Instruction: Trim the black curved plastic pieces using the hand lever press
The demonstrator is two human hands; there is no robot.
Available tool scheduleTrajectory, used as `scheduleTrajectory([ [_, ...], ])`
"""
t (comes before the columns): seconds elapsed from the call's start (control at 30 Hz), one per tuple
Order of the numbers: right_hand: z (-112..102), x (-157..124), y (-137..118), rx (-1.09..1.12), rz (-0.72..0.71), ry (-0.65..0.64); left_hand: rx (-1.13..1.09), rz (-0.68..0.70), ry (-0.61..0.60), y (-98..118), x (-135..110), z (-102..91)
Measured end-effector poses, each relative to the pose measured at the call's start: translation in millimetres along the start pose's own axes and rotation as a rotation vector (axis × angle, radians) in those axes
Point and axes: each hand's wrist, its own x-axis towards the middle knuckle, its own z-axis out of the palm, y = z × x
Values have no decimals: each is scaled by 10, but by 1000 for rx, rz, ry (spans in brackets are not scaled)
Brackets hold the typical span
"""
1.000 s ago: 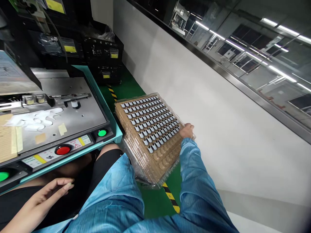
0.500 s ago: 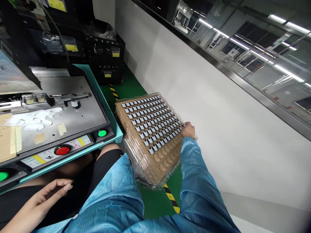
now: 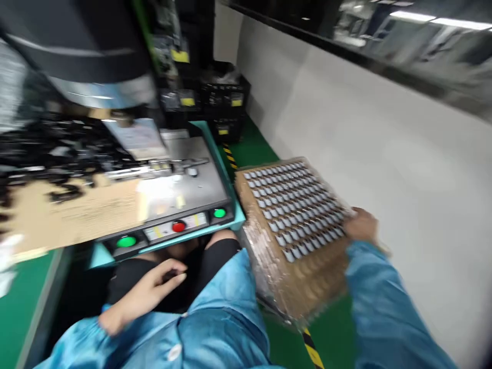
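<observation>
Right hand [image 3: 361, 225]: on brown plastic tray stack [image 3: 307, 271] edge (grip blurred, cannot tell).
Left hand [image 3: 154, 289]: loosely spread, on lap [image 3: 213, 259].
Beside stack: teal-edged metal bench [image 3: 203, 190].

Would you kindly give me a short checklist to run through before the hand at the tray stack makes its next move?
1. Right hand on the far edge of the stack of tan plastic trays: ok, touching.
2. Firmness of that hold: cannot tell, the picture is blurred.
3. Small grey parts seated in rows in the top tray: ok, none looks loose.
4. Left hand away from the machine: ok, empty, over the lap.
5. Round red button and round green button untouched: ok.
6. Stack sitting level: cannot tell.
</observation>
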Motion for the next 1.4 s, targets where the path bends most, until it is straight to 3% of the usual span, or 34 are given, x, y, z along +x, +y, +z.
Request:
scheduleTrajectory([
  [0.1,-9,270,-490,140,-108,9,62,155,-21,278,65,-152],
  [0.23,-77,340,-1548,310,-402,-12,125,293,38,568,79,-439],
  [0.37,-129,-114,-2875,439,-762,-113,193,425,200,740,283,-747],
  [0.5,-64,-779,-4093,514,-1010,-215,317,465,435,730,790,-1093],
  [0.57,-6,-1069,-4558,539,-1051,-228,481,435,518,669,1047,-1235],
  [0.67,102,-1367,-5029,562,-1023,-218,675,439,519,537,1320,-1356],
  [0.83,273,-1533,-5275,576,-947,-210,700,543,549,347,1475,-1360],
  [1.07,338,-1494,-5237,582,-878,-233,614,570,576,351,1438,-1327],
  [1.4,259,-1579,-5169,569,-820,-227,363,578,616,385,1369,-1324],
])
